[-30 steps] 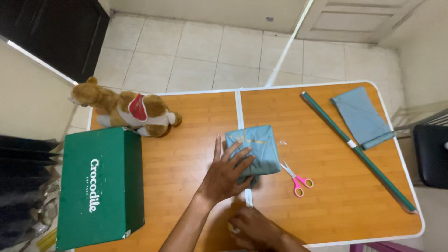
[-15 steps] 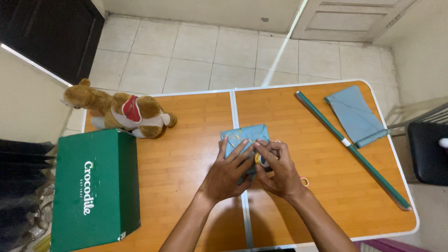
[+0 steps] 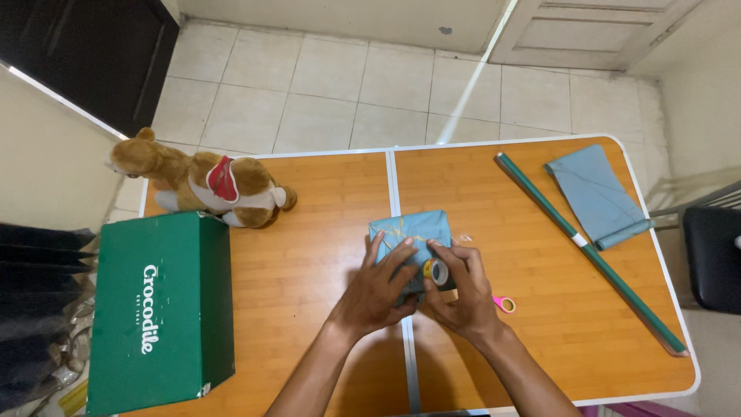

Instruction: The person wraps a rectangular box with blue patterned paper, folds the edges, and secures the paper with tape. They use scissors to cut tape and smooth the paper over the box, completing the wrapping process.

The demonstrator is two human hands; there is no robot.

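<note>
- blue-grey paper covers the wrapped parcel (image 3: 411, 232), which sits near the middle of the orange table (image 3: 324, 232), right on the table's white centre seam.
- my left hand (image 3: 376, 289) lies flat on the near side of the parcel, fingers spread and pressing the paper down; it grips nothing.
- my right hand (image 3: 460, 297) is just beside the left, almost touching it, and its fingers are closed around a small roll of tape (image 3: 435, 271) held against the parcel's near right corner.
- pink-handled scissors (image 3: 503, 303) lie on the table just right of my right hand, mostly hidden by it; i see only a handle loop.
- a long green roll of wrapping paper (image 3: 590, 252) lies diagonally across the right half of the table, with a loose blue-grey sheet (image 3: 598, 193) beside it toward the far right corner.
- a green box (image 3: 162, 309) with white lettering stands at the left edge of the table, well apart from my hands.
- a brown and white plush toy (image 3: 202, 181) with a red patch lies beyond the box at the far left corner.
</note>
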